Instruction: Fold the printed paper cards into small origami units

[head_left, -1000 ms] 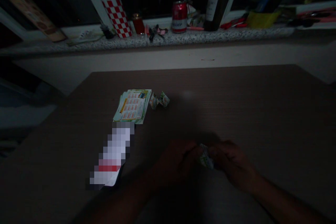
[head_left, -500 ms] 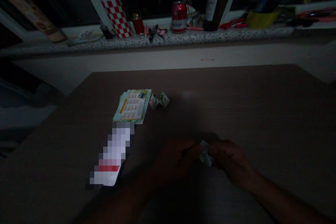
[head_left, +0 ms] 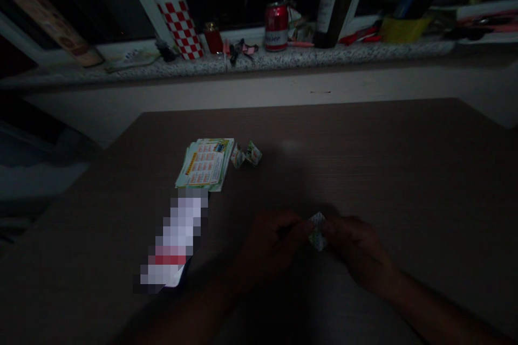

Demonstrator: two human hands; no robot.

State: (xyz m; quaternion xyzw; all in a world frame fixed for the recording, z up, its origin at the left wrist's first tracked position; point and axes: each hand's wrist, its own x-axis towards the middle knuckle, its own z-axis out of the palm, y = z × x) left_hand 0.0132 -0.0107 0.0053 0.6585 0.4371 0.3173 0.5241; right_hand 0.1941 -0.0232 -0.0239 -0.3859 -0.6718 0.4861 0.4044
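Observation:
Between my two hands, just above the dark table, is a small folded piece of printed paper [head_left: 318, 233], whitish and green. My left hand [head_left: 275, 240] pinches its left side with thumb and fingertips. On the other side, my right hand [head_left: 356, 248] grips the paper's right edge the same way. Farther back lie two small folded paper pieces [head_left: 253, 154] with a similar print, side by side. Touching or close to them on the left is a stack of printed paper cards [head_left: 205, 164]. Dim light hides the finger details.
A phone [head_left: 178, 240] with a blurred-out bright screen lies left of my hands on the table [head_left: 384, 156]. Behind the table, a granite windowsill [head_left: 243, 64] carries a red-and-white checked bottle [head_left: 182, 29], a red can [head_left: 276, 27], a dark bottle [head_left: 327, 16] and a yellow container [head_left: 404, 29].
The held paper has turned and its shape has changed, now looking flatter and more diamond-like. Both hands keep their hold in nearly the same place. The other things stay put.

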